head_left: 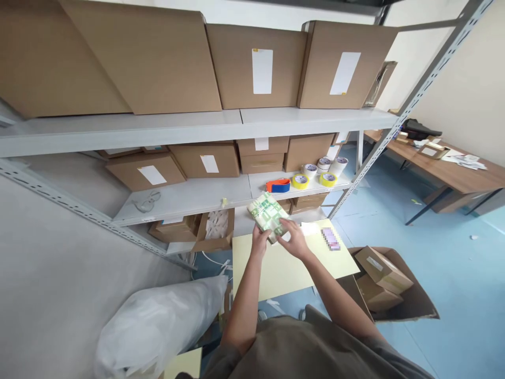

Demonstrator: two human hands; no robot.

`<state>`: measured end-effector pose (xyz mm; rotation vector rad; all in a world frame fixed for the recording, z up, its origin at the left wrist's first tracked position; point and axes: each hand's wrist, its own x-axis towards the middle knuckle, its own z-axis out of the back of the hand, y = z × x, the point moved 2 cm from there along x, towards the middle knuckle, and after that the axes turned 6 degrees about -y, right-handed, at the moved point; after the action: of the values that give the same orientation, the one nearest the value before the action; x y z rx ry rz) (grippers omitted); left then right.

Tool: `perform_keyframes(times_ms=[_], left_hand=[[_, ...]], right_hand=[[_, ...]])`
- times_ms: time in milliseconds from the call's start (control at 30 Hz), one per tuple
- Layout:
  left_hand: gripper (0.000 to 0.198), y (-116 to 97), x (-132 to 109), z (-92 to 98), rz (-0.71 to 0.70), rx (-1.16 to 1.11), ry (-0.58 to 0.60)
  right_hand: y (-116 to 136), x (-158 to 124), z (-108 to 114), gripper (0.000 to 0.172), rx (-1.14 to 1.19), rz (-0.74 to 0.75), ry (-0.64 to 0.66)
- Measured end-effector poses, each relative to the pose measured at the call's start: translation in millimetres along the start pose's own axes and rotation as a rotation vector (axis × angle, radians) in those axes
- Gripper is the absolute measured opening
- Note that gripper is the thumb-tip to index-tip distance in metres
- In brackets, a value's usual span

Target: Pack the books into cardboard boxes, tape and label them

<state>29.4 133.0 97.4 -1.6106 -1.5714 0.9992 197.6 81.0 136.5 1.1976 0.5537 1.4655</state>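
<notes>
Between my hands is a green-and-white patterned box [266, 209], tilted and raised above the pale yellow tabletop [272, 273]. My left hand [260, 240] grips its near left corner, thumb on top. My right hand [292, 238] holds the near right side, with fingers on its upper face. A white paper [310, 228] and a blurred purple item [330, 239] lie on the tabletop to the right. On the shelf just beyond sits an orange-and-blue tape dispenser [278, 185], beside yellow tape rolls [300, 181] and several white rolls [324, 165].
Metal shelving [189, 126] with several cardboard boxes [262, 66] stands ahead. An open carton [418, 295] holding boxes is at the right. A stuffed white plastic bag [158, 321] fills the lower left. Farther right stands a brown desk [461, 166]. An open box with white material [216, 226] sits low on the shelving.
</notes>
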Motion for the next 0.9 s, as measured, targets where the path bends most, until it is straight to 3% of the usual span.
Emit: perform_keyframes(times_ms=[100, 200, 267, 333, 400, 533, 567, 633, 733, 833, 900], left_hand=[[0.086, -13, 5, 13.6, 0.078, -0.056, 0.138], [0.091, -23, 6, 18.5, 0.129, -0.063, 0.266], [0.093, -25, 6, 16.2, 0.158, -0.050, 0.321], [0.094, -23, 6, 10.8, 0.181, -0.032, 0.335], [0.093, -19, 7, 3.6, 0.151, -0.002, 0.257], [0.069, -12, 2, -22.0, -0.033, 0.147, -0.090], [0.062, -9, -2, -33.4, -0.058, 0.171, -0.096], [0.058, -5, -13, -59.9, -0.077, 0.177, 0.020], [0.060, -6, -26, -87.7, -0.109, 0.163, 0.127], [0.058, -14, -28, -87.0, -0.105, 0.168, 0.080], [0.064, -21, -25, -76.9, -0.062, 0.135, 0.089]], right_hand=[[-13, 10, 25, 0.067, 0.116, -0.232, -0.151], [-19, 18, 37, 0.062, 0.398, -0.441, 0.034], [-18, 18, 39, 0.054, 0.563, -0.502, 0.173], [-18, 15, 43, 0.049, 0.655, -0.519, 0.193], [-19, 13, 47, 0.047, 0.678, -0.503, 0.142], [-20, 11, 53, 0.046, 0.538, -0.378, -0.034], [-18, 10, 52, 0.045, 0.465, -0.325, -0.072], [-11, 9, 50, 0.040, 0.285, -0.199, -0.105], [-1, 8, 48, 0.039, 0.090, -0.022, -0.055], [-4, 12, 56, 0.045, 0.127, 0.057, 0.032], [-15, 19, 69, 0.051, 0.190, 0.020, -0.013]])
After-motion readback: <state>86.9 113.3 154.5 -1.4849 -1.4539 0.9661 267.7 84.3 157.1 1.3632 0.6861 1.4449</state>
